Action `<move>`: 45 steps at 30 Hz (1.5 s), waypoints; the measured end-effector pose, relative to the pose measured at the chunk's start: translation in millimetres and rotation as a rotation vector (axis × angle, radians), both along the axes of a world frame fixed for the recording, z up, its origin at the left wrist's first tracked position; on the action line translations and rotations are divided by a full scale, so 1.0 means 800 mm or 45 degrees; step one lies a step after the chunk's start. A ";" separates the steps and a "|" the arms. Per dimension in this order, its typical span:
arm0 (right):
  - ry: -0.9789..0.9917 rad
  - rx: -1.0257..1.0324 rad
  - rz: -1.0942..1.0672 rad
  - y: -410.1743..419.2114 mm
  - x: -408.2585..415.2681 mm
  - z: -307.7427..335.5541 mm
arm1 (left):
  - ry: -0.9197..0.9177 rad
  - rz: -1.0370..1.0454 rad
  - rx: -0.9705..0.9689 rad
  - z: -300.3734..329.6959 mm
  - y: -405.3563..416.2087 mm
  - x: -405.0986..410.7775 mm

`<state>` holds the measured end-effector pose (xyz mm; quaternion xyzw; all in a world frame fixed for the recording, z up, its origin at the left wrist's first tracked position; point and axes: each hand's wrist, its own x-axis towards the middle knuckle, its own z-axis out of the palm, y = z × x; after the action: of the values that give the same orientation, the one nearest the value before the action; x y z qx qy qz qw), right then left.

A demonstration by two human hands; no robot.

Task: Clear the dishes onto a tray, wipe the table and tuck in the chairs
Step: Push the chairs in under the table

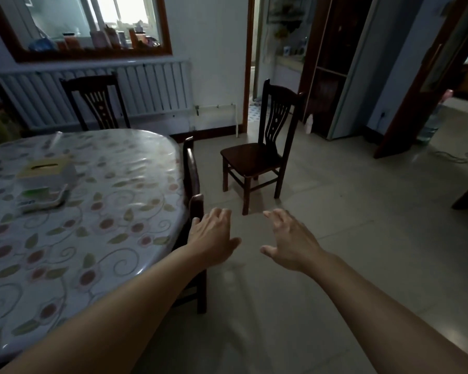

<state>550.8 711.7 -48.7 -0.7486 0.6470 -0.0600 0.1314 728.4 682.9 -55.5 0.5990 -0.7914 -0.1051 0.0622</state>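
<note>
A: Where are your hands?

B: Both are stretched out in front of you over the floor (335, 238). Your left hand (214, 238) has its fingers spread and relaxed, thumb out to the right, and holds nothing. It sits just beside the top rail of the near chair (193, 182); whether it touches the rail you cannot tell from this angle. Your right hand (292, 244) is likewise spread, fingers loosely bent, thumb pointing left, with nothing in it and nothing under it but floor.

A: And the chairs?

B: The near chair is pushed in at the right edge of the tabletop (119, 211), its back running away from you along that edge. A far chair (262, 147) stands well apart from the table on the open floor, near the doorway (250, 76). Its seat faces left, toward the table, and its back is upright on the right side. A back chair (95, 103) stands behind the table by the radiator (152, 87), its back upright above the table's far edge.

A: What lies on the tabletop?

B: A floral cloth under clear plastic covers it. On the left sits a tissue box (48, 170), its slot on top running left to right. Just in front of it lies a flat packet (42, 198) with green and blue print, too blurred for you to read.
</note>
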 end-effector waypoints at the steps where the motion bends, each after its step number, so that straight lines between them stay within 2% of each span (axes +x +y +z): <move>1: 0.005 -0.002 -0.002 -0.018 -0.012 0.002 | -0.001 0.004 -0.005 0.001 -0.021 -0.013; 6: 0.051 0.010 -0.051 -0.125 -0.091 0.012 | 0.039 0.007 0.057 0.005 -0.149 -0.097; 16: 0.013 -0.061 -0.090 -0.305 -0.260 0.022 | 0.021 -0.055 0.052 0.028 -0.329 -0.273; 26: 0.016 -0.095 0.123 -0.528 -0.476 0.032 | 0.076 0.188 0.090 0.035 -0.512 -0.474; 31: -0.020 -0.078 0.211 -0.629 -0.528 0.033 | 0.082 0.264 0.112 0.040 -0.594 -0.523; 45: 0.003 -0.128 0.400 -0.989 -0.624 0.028 | 0.037 0.437 0.123 0.029 -0.952 -0.604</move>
<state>51.2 -79.6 -26.6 -0.8464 0.5182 -0.0703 0.1007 245.3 -79.1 -32.7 0.7260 -0.6705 -0.1395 0.0617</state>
